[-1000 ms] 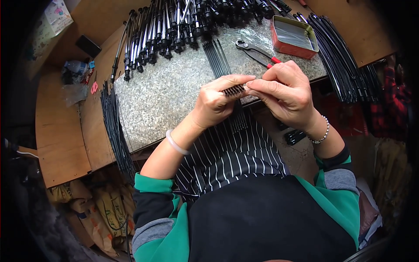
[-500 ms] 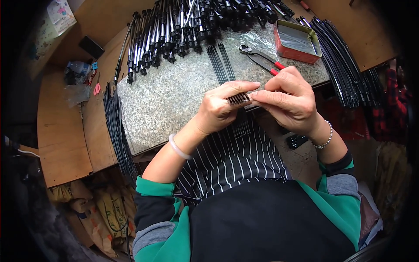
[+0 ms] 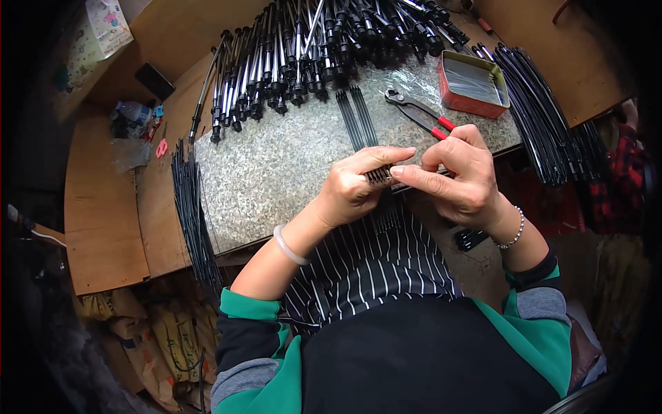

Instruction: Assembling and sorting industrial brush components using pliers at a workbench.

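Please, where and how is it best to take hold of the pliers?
Probably by the red handles, coming from the near right side: the pliers lie on the slab with handles toward the right hand and metal head pointing away, leftward.

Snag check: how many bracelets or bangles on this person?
2: a pale bangle on the wrist of the left hand, a beaded bracelet on that of the right hand. More could be hidden under the sleeves.
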The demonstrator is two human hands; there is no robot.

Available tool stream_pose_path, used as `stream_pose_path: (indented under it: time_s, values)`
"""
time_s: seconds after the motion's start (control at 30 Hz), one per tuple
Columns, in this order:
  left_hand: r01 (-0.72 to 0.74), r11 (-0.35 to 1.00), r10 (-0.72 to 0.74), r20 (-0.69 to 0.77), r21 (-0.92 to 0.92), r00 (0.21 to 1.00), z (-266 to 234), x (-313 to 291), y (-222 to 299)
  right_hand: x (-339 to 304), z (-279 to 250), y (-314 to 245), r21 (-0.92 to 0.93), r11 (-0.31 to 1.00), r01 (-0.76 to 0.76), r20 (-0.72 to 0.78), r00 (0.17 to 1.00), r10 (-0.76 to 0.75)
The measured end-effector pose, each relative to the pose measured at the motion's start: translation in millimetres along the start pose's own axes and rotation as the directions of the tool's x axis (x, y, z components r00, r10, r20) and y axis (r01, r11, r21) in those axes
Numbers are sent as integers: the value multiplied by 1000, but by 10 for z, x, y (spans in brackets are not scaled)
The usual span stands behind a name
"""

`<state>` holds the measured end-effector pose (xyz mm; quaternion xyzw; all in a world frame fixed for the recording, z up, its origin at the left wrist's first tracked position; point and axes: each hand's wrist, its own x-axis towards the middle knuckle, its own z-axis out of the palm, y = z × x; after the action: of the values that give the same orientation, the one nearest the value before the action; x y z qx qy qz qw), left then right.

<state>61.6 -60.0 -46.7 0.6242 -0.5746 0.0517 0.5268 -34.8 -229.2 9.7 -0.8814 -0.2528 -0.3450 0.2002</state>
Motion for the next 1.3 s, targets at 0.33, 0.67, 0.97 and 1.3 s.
stream_pose_path:
  time_s: [0.33, 0.67, 0.97, 1.3]
  values:
    - [-18, 1000, 18, -10, 19, 1000, 28, -30, -29, 13, -24, 7, 1, 1000, 4, -14, 1000, -4]
    - [-36, 999, 36, -24, -17, 999, 24, -10, -29, 52, -79, -31, -50, 998, 30, 27, 999, -29]
    - [-16, 999, 17, -21, 29, 1000, 36, 0, 3, 1, 65, -63, 125, 989, -78, -18, 997, 81]
    - [1, 1000, -1, -6, 18, 1000, 13, 25, 49, 26, 46, -44, 183, 980, -81, 20, 997, 79]
